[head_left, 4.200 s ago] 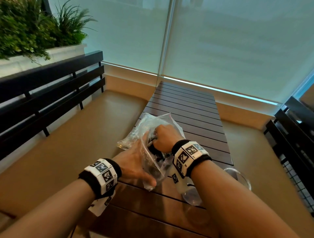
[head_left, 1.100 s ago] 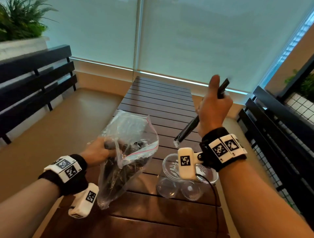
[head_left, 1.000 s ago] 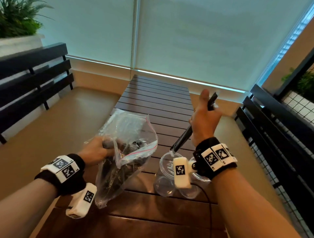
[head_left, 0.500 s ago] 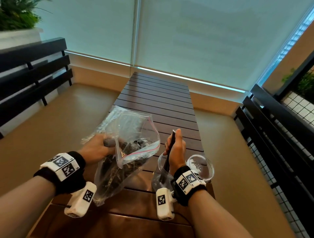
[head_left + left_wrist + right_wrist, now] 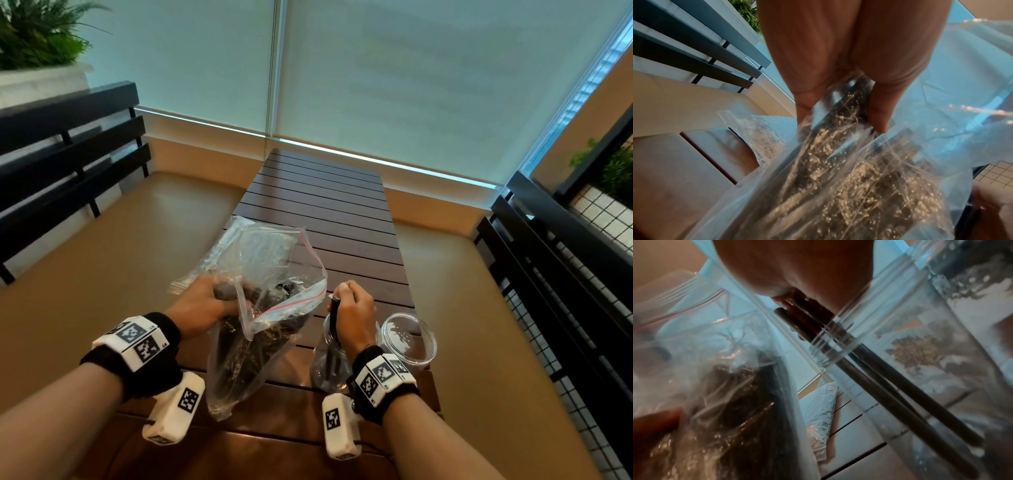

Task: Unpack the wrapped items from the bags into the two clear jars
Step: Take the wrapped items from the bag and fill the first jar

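Observation:
My left hand (image 5: 219,298) grips the side of a clear zip bag (image 5: 274,329) full of dark wrapped sticks and holds it upright on the slatted table (image 5: 325,212). In the left wrist view the fingers (image 5: 879,113) curl round the bag (image 5: 849,186). My right hand (image 5: 344,296) pinches the top of a dark wrapped stick (image 5: 334,308) that stands inside the nearer clear jar (image 5: 325,370). In the right wrist view the jar (image 5: 830,345) holds two dark sticks (image 5: 890,395). A second clear jar (image 5: 409,339) stands open to its right.
Another flat clear bag (image 5: 222,250) lies on the table behind the held one. Tan cushioned benches (image 5: 102,274) with black slatted backs (image 5: 68,154) flank the table. A black rail with mesh (image 5: 565,274) runs along the right.
My right hand pulled a wrapped stick out of the bag, lifted it high, then brought it down into the nearer jar. The left hand kept hold of the bag.

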`<state>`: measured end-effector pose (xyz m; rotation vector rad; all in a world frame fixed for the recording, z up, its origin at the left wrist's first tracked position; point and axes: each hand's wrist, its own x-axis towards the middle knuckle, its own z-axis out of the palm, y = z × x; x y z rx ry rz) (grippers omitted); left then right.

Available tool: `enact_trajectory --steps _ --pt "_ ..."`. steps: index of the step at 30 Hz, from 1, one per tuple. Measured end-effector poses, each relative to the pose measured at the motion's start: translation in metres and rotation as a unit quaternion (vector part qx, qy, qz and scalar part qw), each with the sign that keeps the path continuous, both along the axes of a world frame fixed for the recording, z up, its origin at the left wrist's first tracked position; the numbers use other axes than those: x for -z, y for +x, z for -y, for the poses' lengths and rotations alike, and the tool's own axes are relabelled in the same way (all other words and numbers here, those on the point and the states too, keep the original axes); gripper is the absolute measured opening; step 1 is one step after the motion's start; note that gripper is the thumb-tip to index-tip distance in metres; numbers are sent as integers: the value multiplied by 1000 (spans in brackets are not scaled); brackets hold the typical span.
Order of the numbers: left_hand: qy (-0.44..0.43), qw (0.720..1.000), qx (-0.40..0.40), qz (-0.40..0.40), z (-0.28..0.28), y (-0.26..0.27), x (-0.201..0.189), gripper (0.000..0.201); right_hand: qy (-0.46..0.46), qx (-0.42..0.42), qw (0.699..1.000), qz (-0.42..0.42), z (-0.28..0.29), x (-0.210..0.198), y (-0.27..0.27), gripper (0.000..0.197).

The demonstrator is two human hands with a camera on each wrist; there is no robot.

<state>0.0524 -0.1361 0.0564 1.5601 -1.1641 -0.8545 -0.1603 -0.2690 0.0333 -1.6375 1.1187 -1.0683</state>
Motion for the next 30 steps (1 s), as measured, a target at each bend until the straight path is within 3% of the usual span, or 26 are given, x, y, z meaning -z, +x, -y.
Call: enact_trajectory --steps 3,6,7,9,11,12,14,16,18,21,25,30 --pt "4 1000 5 1 -2 0 0 25 -43 -7 998 -38 -5 -10 -1 20" --pt "12 1000 5 6 -3 2 0 26 -185 41 982 -2 -17 -53 6 7" --pt "11 1000 3 7 -4 2 0 27 -240 26 970 11 -23 -70 9 5" --pt "12 1000 -4 3 -4 4 2 29 -313 -98 944 -27 -35 -101 20 8" --pt "11 1000 -8 1 -6 7 5 30 -319 -248 895 -187 -43 -119 35 11" --pt "10 1000 -4 5 -7 9 5 30 -314 -297 854 -290 -44 -122 43 15" --pt "16 1000 11 24 -11 10 4 29 -294 -333 773 -453 -42 -118 57 19" --pt "28 998 33 53 -14 10 3 24 -268 -334 737 -523 -38 -112 66 20" --pt "41 993 53 99 -16 9 2 27 -235 -344 741 -527 -33 -106 73 29" --pt "50 976 21 210 -16 11 -3 25 -210 -361 746 -519 -26 -99 80 45" --pt "39 957 -9 287 -16 25 -29 27 -244 -357 758 -489 -25 -89 91 25" --pt "41 952 -10 305 -20 34 -31 28 -277 -357 753 -478 -38 -60 105 18"
